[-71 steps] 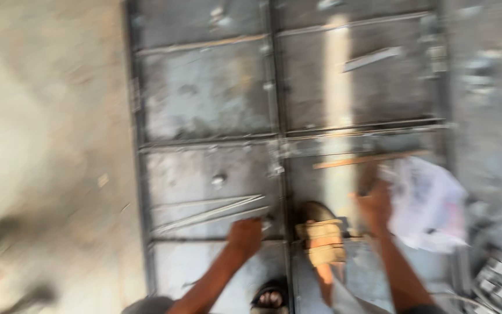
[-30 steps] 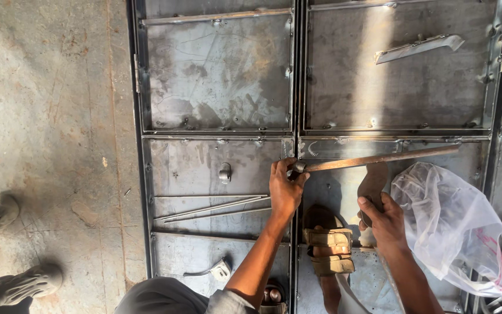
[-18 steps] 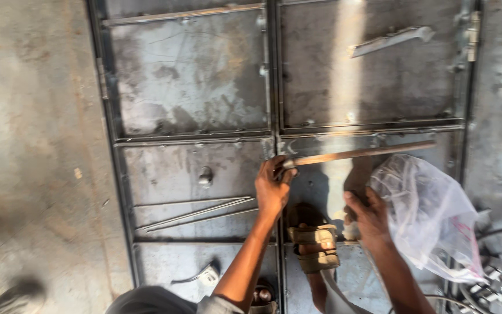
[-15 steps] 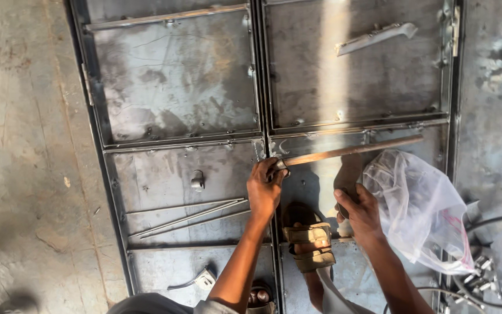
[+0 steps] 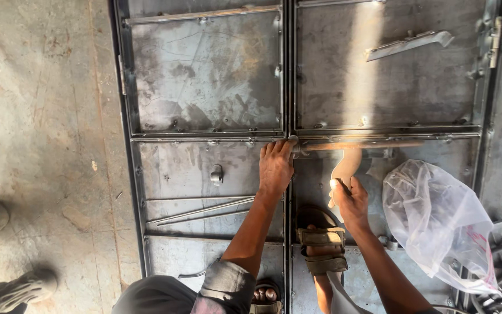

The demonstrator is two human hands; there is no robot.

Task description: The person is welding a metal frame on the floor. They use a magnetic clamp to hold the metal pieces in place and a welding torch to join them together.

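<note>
We pin the flat bar (image 5: 361, 145) to the metal door (image 5: 204, 75) with left hand (image 5: 275, 168), fingers flat. Right hand (image 5: 350, 200) grips a curved tool (image 5: 344, 168); next likely aligning it.

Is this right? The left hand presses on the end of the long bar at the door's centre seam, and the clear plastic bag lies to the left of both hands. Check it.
Not quite. The head view shows the left hand on the end of the long bar at the centre seam, but the clear plastic bag lies to the right of both hands, beyond the right hand, not to their left.
</note>
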